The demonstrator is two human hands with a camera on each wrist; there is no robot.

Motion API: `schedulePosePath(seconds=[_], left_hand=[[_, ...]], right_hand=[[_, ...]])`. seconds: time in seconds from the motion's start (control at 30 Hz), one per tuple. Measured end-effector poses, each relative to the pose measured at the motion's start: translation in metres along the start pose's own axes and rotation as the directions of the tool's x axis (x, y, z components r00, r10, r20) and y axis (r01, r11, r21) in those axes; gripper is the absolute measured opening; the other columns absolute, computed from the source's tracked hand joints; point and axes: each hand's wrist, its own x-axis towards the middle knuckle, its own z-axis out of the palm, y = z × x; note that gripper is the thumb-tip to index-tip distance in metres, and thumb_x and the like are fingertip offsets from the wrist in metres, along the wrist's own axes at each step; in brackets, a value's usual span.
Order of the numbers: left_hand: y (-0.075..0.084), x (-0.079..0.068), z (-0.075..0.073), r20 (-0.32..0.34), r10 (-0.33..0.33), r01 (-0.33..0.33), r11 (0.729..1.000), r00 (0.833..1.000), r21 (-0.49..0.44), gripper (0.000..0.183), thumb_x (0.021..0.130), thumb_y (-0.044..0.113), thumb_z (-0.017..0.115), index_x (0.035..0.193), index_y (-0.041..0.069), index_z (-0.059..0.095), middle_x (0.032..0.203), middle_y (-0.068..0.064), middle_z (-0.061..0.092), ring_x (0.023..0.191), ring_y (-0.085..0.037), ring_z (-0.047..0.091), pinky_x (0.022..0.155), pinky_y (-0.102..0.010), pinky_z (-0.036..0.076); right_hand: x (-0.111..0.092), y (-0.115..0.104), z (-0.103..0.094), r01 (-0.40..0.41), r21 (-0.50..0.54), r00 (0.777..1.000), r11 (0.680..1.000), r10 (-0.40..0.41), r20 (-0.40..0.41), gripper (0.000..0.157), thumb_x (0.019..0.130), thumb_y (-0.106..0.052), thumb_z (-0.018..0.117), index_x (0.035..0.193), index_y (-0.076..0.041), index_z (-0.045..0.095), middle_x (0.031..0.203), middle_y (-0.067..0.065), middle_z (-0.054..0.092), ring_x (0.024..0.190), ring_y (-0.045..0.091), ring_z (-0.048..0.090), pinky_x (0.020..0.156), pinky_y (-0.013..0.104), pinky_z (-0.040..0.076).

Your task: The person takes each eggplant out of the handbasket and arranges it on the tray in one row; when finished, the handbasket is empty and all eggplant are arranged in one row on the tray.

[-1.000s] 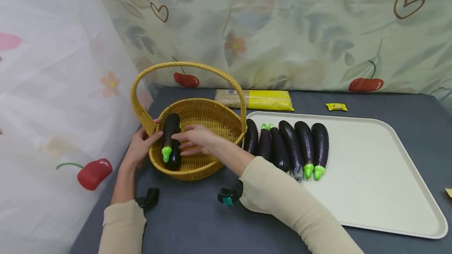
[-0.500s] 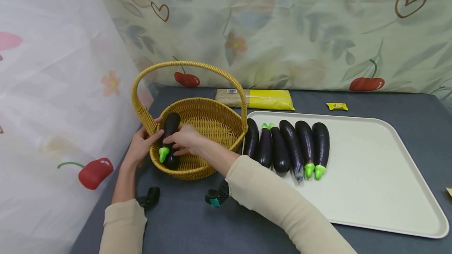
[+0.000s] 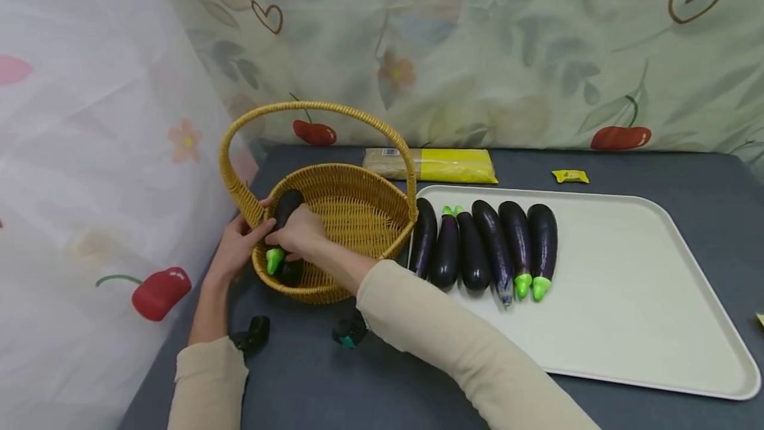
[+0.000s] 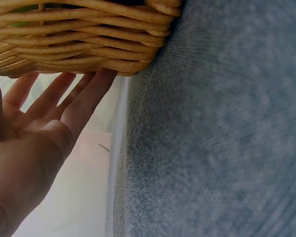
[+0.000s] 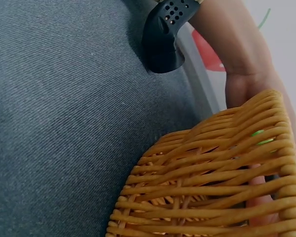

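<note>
A wicker basket (image 3: 364, 217) with a tall arched handle stands at the left of the table. My left hand (image 3: 229, 254) grips its left side, thumb over the rim; in the left wrist view its fingers (image 4: 91, 96) lie against the woven outside. Inside the basket, my right hand (image 3: 303, 231) holds a dark purple eggplant (image 3: 288, 203) with a bright green cap, partly covered by the fingers. A second eggplant (image 3: 291, 273) lies below it, mostly hidden. The right wrist view shows mainly the basket wall (image 5: 202, 182), with fingers glimpsed through the weave.
A cream tray (image 3: 633, 284) lies right of the basket, with a row of several eggplants (image 3: 491, 244) at its left side. Behind are a yellow-and-clear packet (image 3: 456, 166) and a small yellow wrapped piece (image 3: 570, 176). A patterned cloth wall borders the left.
My right hand has moved left and closed round the upper eggplant, whose green cap has shifted slightly left. The left hand keeps its place on the basket.
</note>
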Motion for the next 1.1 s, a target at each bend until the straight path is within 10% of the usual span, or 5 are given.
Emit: schedulePosePath(seconds=[0.33,0.63,1.1], left_hand=[[0.0,0.002,0.0,-0.017,-0.004,0.004,1.0,1.0,0.011,0.058,0.096,0.029,0.056,0.148,0.011,0.036,0.135,-0.018,0.043,0.106,-0.01,0.051,0.081,-0.02,0.045],[0.004,0.0,0.003,-0.02,-0.019,0.019,1.0,1.0,-0.015,0.059,0.096,0.031,0.057,0.147,0.01,0.037,0.133,-0.021,0.043,0.103,-0.012,0.054,0.077,-0.022,0.048],[0.002,0.0,0.002,-0.034,-0.006,0.007,1.0,0.999,0.014,0.06,0.095,0.032,0.057,0.147,0.007,0.037,0.134,-0.022,0.044,0.105,-0.013,0.051,0.078,-0.02,0.046]], right_hand=[[-0.001,-0.001,-0.011,-0.05,0.146,0.991,0.988,0.031,0.126,0.039,0.084,-0.003,0.071,0.119,-0.004,0.054,0.101,0.009,0.053,0.078,0.024,0.061,0.065,0.037,0.054],[0.009,0.016,-0.031,-0.107,0.316,0.949,0.943,0.002,0.316,0.08,0.087,-0.001,0.067,0.152,-0.012,0.02,0.107,0.019,0.054,0.091,0.033,0.062,0.073,0.039,0.053],[0.009,0.036,-0.069,-0.117,0.485,0.877,0.867,-0.139,0.46,0.079,0.091,0.0,0.061,0.153,-0.015,0.016,0.121,0.02,0.052,0.104,0.032,0.059,0.078,0.042,0.051]])
